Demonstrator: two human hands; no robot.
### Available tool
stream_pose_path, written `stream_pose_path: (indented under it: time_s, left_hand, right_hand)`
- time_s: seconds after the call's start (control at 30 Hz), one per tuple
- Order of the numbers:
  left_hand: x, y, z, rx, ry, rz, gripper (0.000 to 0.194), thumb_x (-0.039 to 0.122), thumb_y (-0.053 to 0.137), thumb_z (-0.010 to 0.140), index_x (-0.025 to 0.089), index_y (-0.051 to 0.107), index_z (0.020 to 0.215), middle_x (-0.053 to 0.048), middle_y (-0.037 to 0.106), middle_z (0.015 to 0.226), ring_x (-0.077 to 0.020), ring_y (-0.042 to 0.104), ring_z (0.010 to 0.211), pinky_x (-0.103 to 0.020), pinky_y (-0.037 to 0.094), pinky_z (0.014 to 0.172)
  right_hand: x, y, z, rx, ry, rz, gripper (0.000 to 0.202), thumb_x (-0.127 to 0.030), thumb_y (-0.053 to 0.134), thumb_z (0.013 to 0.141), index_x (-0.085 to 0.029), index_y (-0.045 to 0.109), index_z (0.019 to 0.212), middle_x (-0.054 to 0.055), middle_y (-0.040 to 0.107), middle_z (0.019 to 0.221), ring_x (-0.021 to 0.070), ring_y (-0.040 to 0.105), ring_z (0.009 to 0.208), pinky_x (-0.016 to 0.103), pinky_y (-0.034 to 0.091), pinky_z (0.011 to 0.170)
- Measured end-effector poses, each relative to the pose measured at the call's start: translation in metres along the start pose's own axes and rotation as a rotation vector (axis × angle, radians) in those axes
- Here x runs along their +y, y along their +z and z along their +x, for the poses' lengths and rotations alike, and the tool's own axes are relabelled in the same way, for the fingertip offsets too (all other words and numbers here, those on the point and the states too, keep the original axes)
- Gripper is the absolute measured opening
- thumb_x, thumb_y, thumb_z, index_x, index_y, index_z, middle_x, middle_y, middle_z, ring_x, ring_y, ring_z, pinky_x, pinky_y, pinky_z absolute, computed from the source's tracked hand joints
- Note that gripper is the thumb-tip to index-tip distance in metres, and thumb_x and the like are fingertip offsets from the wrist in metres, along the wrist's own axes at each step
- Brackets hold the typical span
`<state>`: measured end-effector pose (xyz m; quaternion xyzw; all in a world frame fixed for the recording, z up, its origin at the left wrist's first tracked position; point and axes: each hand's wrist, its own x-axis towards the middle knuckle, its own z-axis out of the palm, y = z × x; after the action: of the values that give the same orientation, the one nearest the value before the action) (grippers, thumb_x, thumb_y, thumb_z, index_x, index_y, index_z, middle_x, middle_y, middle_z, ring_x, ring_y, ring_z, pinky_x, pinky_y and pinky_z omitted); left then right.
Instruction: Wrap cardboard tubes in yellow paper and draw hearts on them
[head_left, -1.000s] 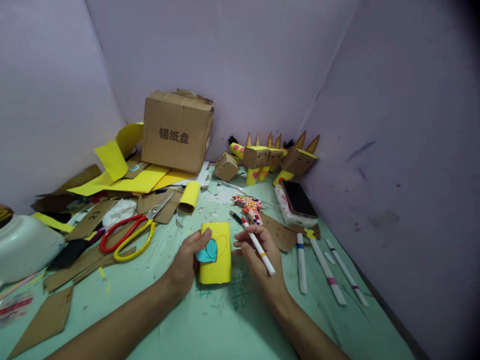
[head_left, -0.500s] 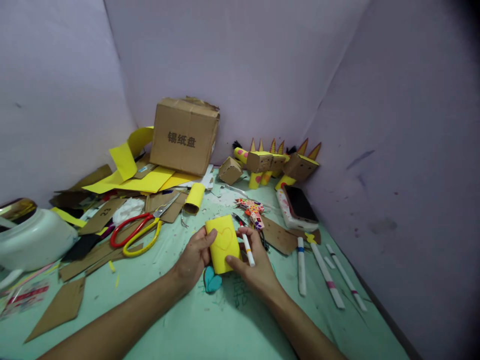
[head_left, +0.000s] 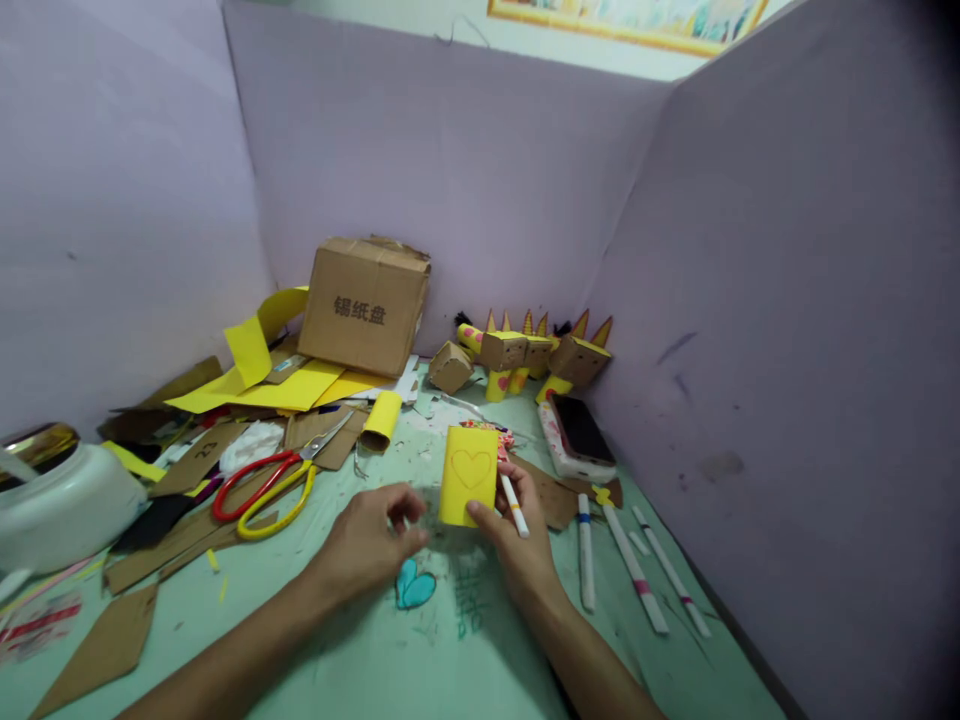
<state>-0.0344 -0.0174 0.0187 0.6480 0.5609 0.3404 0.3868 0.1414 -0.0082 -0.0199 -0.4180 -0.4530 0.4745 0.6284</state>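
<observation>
A yellow paper-covered tube (head_left: 459, 500), somewhat flattened, is held up by my right hand (head_left: 517, 535), its thumb on the front near the lower edge. An outlined heart shows on the tube's face. The same hand also keeps a white marker (head_left: 514, 505) between its fingers. To the left, my left hand (head_left: 375, 535) is apart from the tube, fingers curled with a gap to the thumb and nothing between them. Just below it a blue heart cutout (head_left: 414, 585) lies on the green tabletop (head_left: 360, 660).
Scissors with red and yellow handles (head_left: 277, 480) lie left among cardboard scraps. Another yellow tube (head_left: 381, 420) sits behind. A cardboard box (head_left: 365, 310) and horned cardboard figures (head_left: 577, 360) stand at the back. A phone (head_left: 581, 430) and several white markers (head_left: 586, 550) are right.
My left hand has let go of the yellow tube and moved down and left. My right hand still holds the tube and marker, now slightly further right. The view has tilted up.
</observation>
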Motion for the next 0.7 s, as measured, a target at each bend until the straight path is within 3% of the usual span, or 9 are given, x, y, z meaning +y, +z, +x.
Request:
stream_pose_path:
  time_s: [0.1,0.17,0.27,0.47,0.5,0.6,0.7]
  left_hand:
    - [0.003,-0.009,-0.012,-0.127,0.000,0.430,0.027,0.027,0.063,0.059,0.022,0.062,0.086,-0.003,0.063,0.085,-0.0236,0.057,0.077,-0.032,0.036,0.067]
    - [0.003,-0.009,-0.017,-0.199,0.016,0.553,0.033,0.026,0.062,0.058,0.023,0.060,0.091,-0.005,0.061,0.094,-0.0262,0.056,0.085,-0.032,0.035,0.069]
    - [0.000,-0.004,-0.019,-0.255,0.067,0.619,0.026,0.022,0.058,0.058,0.022,0.059,0.083,-0.005,0.059,0.093,-0.0257,0.055,0.085,-0.031,0.033,0.067]
    - [-0.004,0.002,-0.012,-0.143,0.059,0.456,0.005,0.018,0.050,0.066,0.020,0.054,0.063,-0.001,0.058,0.067,-0.0196,0.052,0.068,-0.027,0.031,0.060]
    - [-0.001,0.001,-0.012,-0.122,0.077,0.374,0.010,0.021,0.051,0.068,0.019,0.052,0.058,0.000,0.054,0.060,-0.0179,0.049,0.062,-0.026,0.030,0.057]
    - [0.021,0.004,-0.011,-0.045,0.097,0.058,0.024,0.034,0.054,0.072,0.019,0.052,0.053,0.004,0.042,0.046,-0.0127,0.039,0.047,-0.023,0.029,0.049]
    - [0.064,0.021,-0.002,-0.059,0.143,-0.056,0.017,0.032,0.060,0.066,0.018,0.062,0.057,0.005,0.047,0.044,-0.0126,0.042,0.045,-0.022,0.033,0.047]
  right_hand:
    - [0.000,-0.003,0.003,0.050,-0.014,0.019,0.050,-0.022,0.071,0.061,-0.023,0.045,0.103,0.004,0.062,0.102,0.0217,0.060,0.089,0.032,0.048,0.074]
    - [-0.001,-0.003,0.003,0.049,-0.025,0.038,0.049,-0.022,0.072,0.061,-0.023,0.046,0.103,0.003,0.062,0.100,0.0215,0.060,0.087,0.032,0.048,0.073]
    - [-0.002,-0.003,0.003,0.030,-0.033,0.069,0.048,-0.022,0.071,0.062,-0.024,0.046,0.103,0.003,0.062,0.099,0.0208,0.061,0.086,0.032,0.048,0.072]
    - [0.002,-0.003,0.005,0.014,-0.066,0.050,0.046,-0.024,0.069,0.066,-0.024,0.044,0.105,0.004,0.062,0.102,0.0217,0.061,0.089,0.033,0.050,0.073]
    - [0.004,-0.003,0.005,0.018,-0.080,0.038,0.044,-0.024,0.068,0.067,-0.023,0.044,0.104,0.004,0.062,0.100,0.0214,0.062,0.087,0.032,0.050,0.072]
    - [0.011,0.000,0.005,0.030,-0.136,-0.020,0.039,-0.022,0.067,0.067,-0.022,0.047,0.100,0.001,0.063,0.089,0.0189,0.063,0.074,0.030,0.051,0.064]
    - [0.017,0.006,0.007,0.066,-0.228,-0.110,0.037,-0.023,0.072,0.069,-0.018,0.052,0.099,0.002,0.064,0.088,0.0174,0.062,0.074,0.032,0.053,0.066]
